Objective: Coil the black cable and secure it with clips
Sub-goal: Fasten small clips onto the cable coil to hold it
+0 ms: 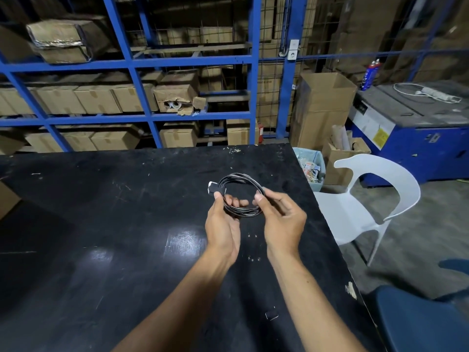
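The black cable [239,177] is wound into a round coil of several loops, held just above the black table [114,212]. My left hand [223,222] grips the coil's left side, thumb on top near a white clip [212,187] at that edge. My right hand [281,219] pinches the coil's right side between thumb and fingers. The lower part of the coil is partly hidden by my fingers. A small dark clip-like piece [271,315] lies on the table near the front, between my forearms.
The table's right edge drops off beside a white plastic chair [375,199] and a blue seat [418,318]. Behind the table stand blue racks [142,63] with cardboard boxes, a waste bin [311,166] and a blue machine [411,125].
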### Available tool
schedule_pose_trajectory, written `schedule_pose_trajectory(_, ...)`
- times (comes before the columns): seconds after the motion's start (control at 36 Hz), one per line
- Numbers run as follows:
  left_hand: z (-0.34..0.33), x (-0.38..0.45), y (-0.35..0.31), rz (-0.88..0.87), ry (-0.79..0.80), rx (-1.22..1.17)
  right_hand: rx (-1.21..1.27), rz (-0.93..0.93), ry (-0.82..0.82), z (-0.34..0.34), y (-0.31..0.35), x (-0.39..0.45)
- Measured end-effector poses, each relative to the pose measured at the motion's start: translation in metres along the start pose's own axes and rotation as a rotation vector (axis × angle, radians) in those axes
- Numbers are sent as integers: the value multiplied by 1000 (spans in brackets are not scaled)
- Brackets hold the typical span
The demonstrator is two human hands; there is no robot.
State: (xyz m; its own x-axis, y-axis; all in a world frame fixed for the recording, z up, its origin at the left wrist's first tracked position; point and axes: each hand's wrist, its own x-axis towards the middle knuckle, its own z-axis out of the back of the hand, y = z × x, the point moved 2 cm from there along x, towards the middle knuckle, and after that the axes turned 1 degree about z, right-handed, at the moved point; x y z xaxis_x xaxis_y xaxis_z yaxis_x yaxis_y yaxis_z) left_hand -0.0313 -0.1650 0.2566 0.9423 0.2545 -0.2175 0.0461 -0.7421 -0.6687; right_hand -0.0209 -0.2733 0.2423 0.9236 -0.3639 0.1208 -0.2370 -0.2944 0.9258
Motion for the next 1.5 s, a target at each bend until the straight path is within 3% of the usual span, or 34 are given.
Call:
schedule_pose_trajectory(0.08,10,-2,5,38,0,86,-94,87,63,1,14,13)
schedule_pose_trajectory(0.17,25,0,0,21,-103,211,-237,146,149,9,26,30)
schedule_pose_trajectory(0.22,38,3,-12,-121,-183,382,-352,167,243,16,33,42)
schedule_pose_trajectory(0.28,47,6,-25,-301,-159,668,-450,169,373,23,39,52)
schedule_pose_trajectory(0.36,38,7,-40,-427,57,957,-573,164,553,28,45,64)
schedule_pose_trajectory(0.5,6,12,-39,-157,467,1266,-658,188,777,20,54,72)
schedule_pose_trajectory(0.58,-1,13,-35,-131,622,1420,-641,179,847,14,56,72)
schedule_pose_trajectory(0.89,10,25,-31,-313,474,1234,-278,0,611,12,32,53)
schedule_pose_trajectory(1.03,20,20,-26,-132,489,1041,-230,21,528,10,23,43)
schedule_pose_trajectory(1.25,34,7,-22,109,413,793,-340,8,645,3,20,40)
schedule_pose_trajectory(1.39,36,-2,-13,65,331,735,-334,-29,655,4,13,35)
schedule_pose_trajectory(1.5,43,1,-5,37,259,724,-315,-123,552,19,-2,37)
